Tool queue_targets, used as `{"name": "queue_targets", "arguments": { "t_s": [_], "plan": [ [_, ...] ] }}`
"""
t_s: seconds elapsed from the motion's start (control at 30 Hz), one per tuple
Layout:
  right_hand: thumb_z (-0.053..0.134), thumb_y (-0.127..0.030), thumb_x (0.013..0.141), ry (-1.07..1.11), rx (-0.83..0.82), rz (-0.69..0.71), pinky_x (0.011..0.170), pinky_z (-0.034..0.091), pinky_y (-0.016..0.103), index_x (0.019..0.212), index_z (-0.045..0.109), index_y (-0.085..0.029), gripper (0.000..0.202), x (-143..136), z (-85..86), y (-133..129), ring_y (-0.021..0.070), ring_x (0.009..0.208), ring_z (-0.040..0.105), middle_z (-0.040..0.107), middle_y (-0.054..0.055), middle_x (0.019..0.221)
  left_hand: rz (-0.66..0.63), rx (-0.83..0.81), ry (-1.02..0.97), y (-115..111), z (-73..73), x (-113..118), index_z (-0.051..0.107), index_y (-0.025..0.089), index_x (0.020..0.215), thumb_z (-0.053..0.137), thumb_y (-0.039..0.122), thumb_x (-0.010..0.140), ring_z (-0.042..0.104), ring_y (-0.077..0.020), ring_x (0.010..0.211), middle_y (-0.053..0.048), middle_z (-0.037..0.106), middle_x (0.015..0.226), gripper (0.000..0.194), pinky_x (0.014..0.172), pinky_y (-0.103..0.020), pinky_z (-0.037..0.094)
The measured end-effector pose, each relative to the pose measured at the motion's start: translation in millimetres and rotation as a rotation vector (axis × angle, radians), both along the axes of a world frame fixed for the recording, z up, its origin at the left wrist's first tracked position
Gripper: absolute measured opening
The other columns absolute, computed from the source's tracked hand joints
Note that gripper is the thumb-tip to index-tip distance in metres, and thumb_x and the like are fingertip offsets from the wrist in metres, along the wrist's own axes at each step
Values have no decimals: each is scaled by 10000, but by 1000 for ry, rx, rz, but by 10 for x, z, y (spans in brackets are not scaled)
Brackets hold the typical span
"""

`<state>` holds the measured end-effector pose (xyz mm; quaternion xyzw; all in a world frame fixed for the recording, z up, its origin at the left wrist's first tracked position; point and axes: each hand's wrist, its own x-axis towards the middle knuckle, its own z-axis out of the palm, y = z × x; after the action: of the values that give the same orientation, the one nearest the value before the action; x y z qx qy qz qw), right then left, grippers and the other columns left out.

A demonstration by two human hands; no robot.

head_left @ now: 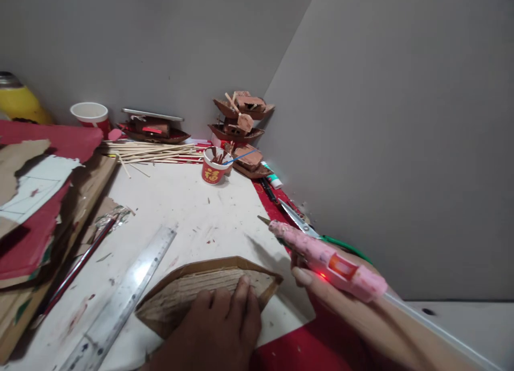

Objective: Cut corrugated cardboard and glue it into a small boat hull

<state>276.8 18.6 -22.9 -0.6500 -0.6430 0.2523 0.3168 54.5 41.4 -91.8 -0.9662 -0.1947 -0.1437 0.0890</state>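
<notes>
A boat-shaped piece with a ribbed cardboard floor and a raised brown rim [188,272] lies on the white sheet [180,199]. My left hand [220,323] is on it, fingers pressed down together on its floor near the right end. My right hand [317,290] is wrapped round a pink glue gun [317,250] with a red light, held right of the boat piece. The gun's nozzle points up and left, above the sheet and apart from the boat piece. A glue stick runs out of the gun's back end.
A metal ruler [128,285] lies left of the boat piece. Scissors [301,221] are behind the glue gun. A paper cup [212,170], thin sticks [156,152] and finished boats [244,106] stand at the back. Cardboard [86,199] is piled left.
</notes>
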Motion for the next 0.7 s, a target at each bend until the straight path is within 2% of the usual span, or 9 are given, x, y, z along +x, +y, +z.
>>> {"name": "queue_targets", "arguments": {
  "t_s": [0.13, 0.33, 0.43, 0.5, 0.57, 0.63, 0.7],
  "plan": [
    [632, -401, 832, 114, -57, 16, 1117, 324, 491, 1300, 581, -339, 475, -50, -154, 98, 326, 1304, 450, 552, 18, 1374, -38, -21, -17, 16, 47, -8, 543, 117, 1264, 319, 173, 964, 647, -189, 823, -93, 656, 1233, 378, 612, -326, 443],
    [591, -399, 875, 297, -164, -16, 1093, 370, 472, 1373, 498, -307, 515, -85, -290, 121, 282, 1273, 496, 561, 56, 1369, -4, -66, -53, -7, 17, 34, 546, 133, 1250, 340, 185, 971, 646, -187, 817, -80, 661, 1231, 351, 611, -321, 440],
    [600, -370, 874, 362, -204, -81, 1068, 394, 440, 1372, 501, -295, 512, -82, -324, 96, 264, 1228, 525, 606, 57, 1311, -8, -113, -49, -13, -17, 41, 532, 144, 1277, 328, 195, 979, 639, -193, 869, -77, 636, 1271, 364, 631, -323, 448],
    [605, -350, 866, 364, -252, -126, 922, 508, 386, 1343, 532, -289, 487, -79, -337, 72, 249, 1059, 619, 681, 51, 1168, -22, -156, -22, -6, -38, 37, 507, 151, 1312, 324, 208, 981, 631, -198, 896, -82, 623, 1287, 382, 644, -323, 454],
    [609, -351, 854, 361, -321, -151, 690, 553, 311, 1254, 606, -270, 408, -75, -349, 50, 213, 798, 657, 722, 31, 952, -35, -191, -3, 6, -57, 31, 485, 155, 1336, 331, 215, 979, 625, -202, 916, -88, 623, 1286, 394, 664, -322, 459],
    [611, -372, 845, 356, -372, -154, 520, 494, 258, 1067, 688, -245, 268, -71, -360, 40, 168, 602, 593, 683, 5, 748, -48, -216, -14, 17, -72, 27, 484, 163, 1338, 346, 226, 976, 619, -203, 936, -81, 623, 1287, 393, 686, -317, 462],
    [604, -387, 844, 369, -392, -122, 448, 418, 230, 857, 697, -221, 190, -71, -360, 49, 134, 518, 510, 591, -16, 621, -51, -231, -55, 25, -80, 29, 506, 174, 1314, 364, 243, 974, 617, -202, 944, -67, 629, 1281, 375, 698, -312, 460]
  ]
}}
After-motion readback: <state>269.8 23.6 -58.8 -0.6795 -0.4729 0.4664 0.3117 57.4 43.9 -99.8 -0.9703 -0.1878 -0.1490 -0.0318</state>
